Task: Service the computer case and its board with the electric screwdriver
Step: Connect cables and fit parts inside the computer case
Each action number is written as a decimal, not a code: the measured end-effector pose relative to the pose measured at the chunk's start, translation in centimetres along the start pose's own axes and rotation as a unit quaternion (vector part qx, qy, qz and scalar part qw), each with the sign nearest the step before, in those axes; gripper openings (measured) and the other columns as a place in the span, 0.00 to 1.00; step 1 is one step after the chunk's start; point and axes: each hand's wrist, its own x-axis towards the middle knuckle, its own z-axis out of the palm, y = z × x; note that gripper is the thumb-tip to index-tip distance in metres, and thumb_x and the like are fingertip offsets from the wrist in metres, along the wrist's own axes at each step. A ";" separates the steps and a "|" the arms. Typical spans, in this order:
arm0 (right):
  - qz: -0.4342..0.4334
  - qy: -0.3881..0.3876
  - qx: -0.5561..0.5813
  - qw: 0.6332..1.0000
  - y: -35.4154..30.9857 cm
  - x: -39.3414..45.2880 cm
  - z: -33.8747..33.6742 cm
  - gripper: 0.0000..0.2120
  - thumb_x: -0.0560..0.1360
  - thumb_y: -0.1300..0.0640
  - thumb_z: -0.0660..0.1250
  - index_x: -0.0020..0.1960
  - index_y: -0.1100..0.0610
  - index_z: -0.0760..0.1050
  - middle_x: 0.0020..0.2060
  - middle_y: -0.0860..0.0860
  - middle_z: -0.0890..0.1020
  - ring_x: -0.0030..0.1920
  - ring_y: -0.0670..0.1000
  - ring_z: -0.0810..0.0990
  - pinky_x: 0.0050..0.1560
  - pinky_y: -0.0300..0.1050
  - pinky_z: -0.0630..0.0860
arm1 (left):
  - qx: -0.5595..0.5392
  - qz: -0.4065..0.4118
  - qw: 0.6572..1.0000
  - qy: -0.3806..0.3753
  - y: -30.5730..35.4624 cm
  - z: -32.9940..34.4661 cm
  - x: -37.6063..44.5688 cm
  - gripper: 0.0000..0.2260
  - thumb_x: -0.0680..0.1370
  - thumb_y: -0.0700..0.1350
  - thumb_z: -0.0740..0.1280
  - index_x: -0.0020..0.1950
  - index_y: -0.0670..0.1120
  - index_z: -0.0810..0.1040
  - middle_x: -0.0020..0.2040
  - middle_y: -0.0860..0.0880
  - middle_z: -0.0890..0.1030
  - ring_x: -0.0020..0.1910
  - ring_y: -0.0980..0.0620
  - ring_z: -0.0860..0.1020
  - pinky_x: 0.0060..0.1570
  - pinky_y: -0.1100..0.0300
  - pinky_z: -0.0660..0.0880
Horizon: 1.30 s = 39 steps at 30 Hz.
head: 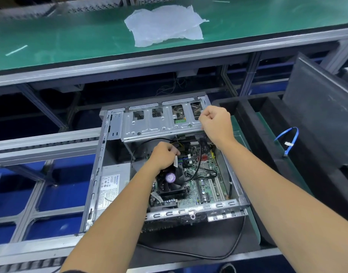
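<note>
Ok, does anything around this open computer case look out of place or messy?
Two things stand out. A crumpled white sheet lies loose on the green bench behind the computer case. A blue cable dangles unconnected over the black foam tray on the right. No electric screwdriver is visible.

The open computer case [165, 166] lies on a black mat [198, 243] at the frame's centre, on an aluminium-framed workstation [41, 146]. At twelve o'clock, the raised green-topped bench [70, 36] carries a crumpled white sheet [165, 26]. At three o'clock sits a black foam tray [267, 123].
</note>
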 end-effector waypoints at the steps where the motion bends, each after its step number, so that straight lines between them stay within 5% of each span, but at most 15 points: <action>1: -0.001 0.001 0.001 1.000 0.0 0.0 0.0 0.07 0.73 0.66 0.62 0.37 0.66 0.76 0.32 0.64 0.80 0.41 0.64 0.80 0.49 0.52 0.79 | -0.040 -0.017 0.999 -0.003 0.0 0.1 0.1 0.12 0.79 0.39 0.60 0.39 0.44 0.79 0.46 0.46 0.81 0.42 0.51 0.75 0.42 0.62 0.69; 6: -0.004 0.001 0.009 1.000 0.0 0.0 0.0 0.07 0.73 0.66 0.62 0.37 0.66 0.75 0.33 0.64 0.80 0.41 0.64 0.80 0.46 0.51 0.78 | -0.121 -0.086 0.989 -0.015 0.0 -0.1 0.4 0.09 0.79 0.49 0.65 0.44 0.43 0.74 0.43 0.47 0.76 0.43 0.49 0.73 0.46 0.56 0.69; 9: -0.007 0.002 0.013 1.000 0.1 0.0 -0.1 0.07 0.73 0.67 0.62 0.37 0.66 0.75 0.33 0.64 0.80 0.41 0.65 0.79 0.46 0.52 0.78 | -0.123 -0.071 0.990 -0.019 0.1 0.1 0.1 0.01 0.78 0.41 0.65 0.48 0.44 0.75 0.44 0.48 0.76 0.43 0.52 0.73 0.40 0.63 0.69; 18: 0.009 0.006 0.041 0.999 0.1 0.1 -0.2 0.07 0.72 0.67 0.61 0.38 0.69 0.75 0.34 0.66 0.79 0.33 0.52 0.72 0.38 0.46 0.73 | 0.015 0.009 0.999 -0.048 0.4 0.0 -0.2 0.13 0.73 0.34 0.61 0.39 0.51 0.78 0.39 0.51 0.78 0.32 0.50 0.71 0.33 0.61 0.68; 20: 0.031 0.012 0.070 0.997 0.2 0.2 -0.3 0.07 0.72 0.68 0.62 0.36 0.67 0.75 0.29 0.60 0.78 0.32 0.50 0.71 0.38 0.45 0.72 | 0.030 0.024 0.999 -0.028 0.5 0.0 -0.2 0.11 0.74 0.35 0.62 0.40 0.50 0.78 0.38 0.50 0.78 0.32 0.51 0.72 0.32 0.62 0.70; 22: 0.062 0.019 0.119 0.991 0.4 0.4 -0.5 0.10 0.72 0.67 0.63 0.32 0.60 0.75 0.24 0.49 0.76 0.29 0.47 0.71 0.40 0.46 0.74 | 0.132 0.064 0.989 -0.009 0.6 -0.2 -0.6 0.08 0.73 0.37 0.61 0.43 0.47 0.78 0.39 0.47 0.78 0.35 0.48 0.74 0.34 0.59 0.73; 26: 0.086 0.029 0.180 0.979 0.4 0.5 -1.0 0.12 0.70 0.67 0.64 0.29 0.57 0.73 0.22 0.46 0.74 0.26 0.46 0.69 0.41 0.47 0.75 | 0.405 0.167 0.895 0.082 1.4 0.2 -1.2 0.03 0.73 0.40 0.59 0.43 0.44 0.72 0.39 0.44 0.76 0.35 0.43 0.69 0.33 0.55 0.66; 31: 0.074 0.033 0.159 0.984 0.4 0.6 -0.6 0.10 0.69 0.65 0.64 0.30 0.58 0.73 0.22 0.46 0.75 0.29 0.48 0.71 0.40 0.46 0.73 | 0.327 0.166 0.929 -0.050 2.5 2.6 -0.4 0.10 0.76 0.39 0.58 0.56 0.39 0.69 0.52 0.38 0.77 0.47 0.40 0.75 0.38 0.54 0.67; 34: 0.076 0.033 0.130 0.988 0.5 0.7 -0.3 0.10 0.70 0.65 0.64 0.31 0.58 0.75 0.21 0.45 0.75 0.29 0.49 0.71 0.38 0.48 0.73 | 0.260 0.148 0.952 -0.064 3.0 3.5 0.6 0.13 0.80 0.47 0.60 0.59 0.40 0.70 0.55 0.38 0.77 0.53 0.38 0.76 0.42 0.55 0.69; 39: 0.077 0.036 0.116 0.990 0.5 0.7 -0.4 0.09 0.71 0.64 0.64 0.33 0.58 0.76 0.21 0.44 0.76 0.28 0.46 0.71 0.41 0.50 0.77 | 0.253 0.156 0.946 -0.129 2.7 4.5 1.5 0.15 0.77 0.49 0.67 0.62 0.46 0.77 0.57 0.42 0.80 0.55 0.42 0.78 0.51 0.51 0.76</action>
